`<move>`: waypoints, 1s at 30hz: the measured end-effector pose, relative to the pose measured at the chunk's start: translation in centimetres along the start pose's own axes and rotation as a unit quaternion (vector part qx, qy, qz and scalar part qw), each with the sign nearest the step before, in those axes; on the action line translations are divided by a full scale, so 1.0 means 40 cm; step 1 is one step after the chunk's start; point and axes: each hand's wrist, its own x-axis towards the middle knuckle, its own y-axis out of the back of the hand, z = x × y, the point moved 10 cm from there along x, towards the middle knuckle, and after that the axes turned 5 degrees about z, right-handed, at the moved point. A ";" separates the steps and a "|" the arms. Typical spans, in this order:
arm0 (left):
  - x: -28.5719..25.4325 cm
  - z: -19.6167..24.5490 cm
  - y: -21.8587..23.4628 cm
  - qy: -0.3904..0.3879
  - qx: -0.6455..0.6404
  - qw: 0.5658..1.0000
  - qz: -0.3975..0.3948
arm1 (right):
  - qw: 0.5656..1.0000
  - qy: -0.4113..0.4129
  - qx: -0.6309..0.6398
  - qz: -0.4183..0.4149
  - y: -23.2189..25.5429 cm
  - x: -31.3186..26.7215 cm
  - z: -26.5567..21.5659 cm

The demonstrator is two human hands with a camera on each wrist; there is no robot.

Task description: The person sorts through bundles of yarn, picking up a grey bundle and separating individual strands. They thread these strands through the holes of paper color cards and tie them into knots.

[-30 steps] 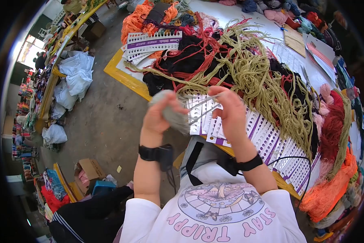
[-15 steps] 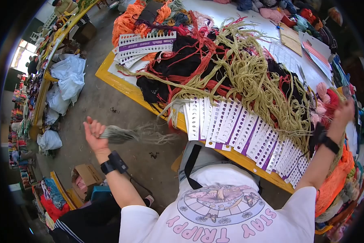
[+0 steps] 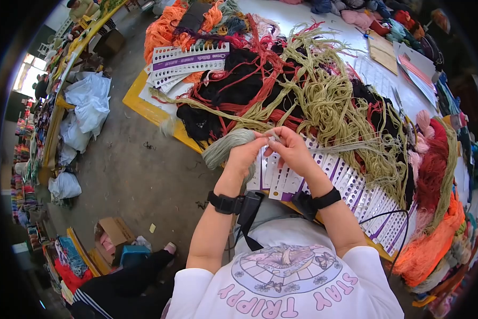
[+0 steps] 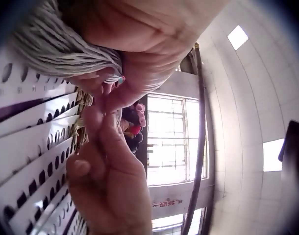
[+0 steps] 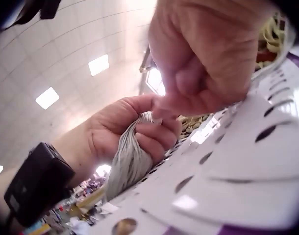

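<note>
My left hand [image 3: 246, 155] grips a thick grey-green yarn bundle [image 3: 222, 147] above the table's near edge. The bundle's looped end hangs off to the left. My right hand [image 3: 288, 149] meets it and pinches thin strands at the bundle's end, and a few strands [image 3: 356, 145] stretch away to the right. Both hands hover over a fanned row of white punched cards [image 3: 350, 189] with purple stripes. The left wrist view shows the grey yarn [image 4: 56, 44] in my left hand [image 4: 144, 44], with the right hand [image 4: 110, 191] below it. In the right wrist view, the right hand [image 5: 208, 63] pinches beside the left hand [image 5: 125, 127].
A tangled heap of olive, red and black yarn [image 3: 313, 90] covers the yellow-edged table [image 3: 143, 105]. More cards [image 3: 188, 58] lie at the back left, and orange yarn [image 3: 430, 250] lies at the right. White bags [image 3: 87, 101], a cardboard box [image 3: 114, 231] and someone's leg [image 3: 138, 276] are on the floor.
Half a second ago my arms were spread wide, the left hand swinging the yarn out over the floor. Both hands have come back together over the cards.
</note>
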 end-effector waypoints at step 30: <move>0.070 -0.023 0.077 -0.042 0.055 0.997 0.038 | 0.922 0.174 -0.295 0.181 0.042 0.002 -0.044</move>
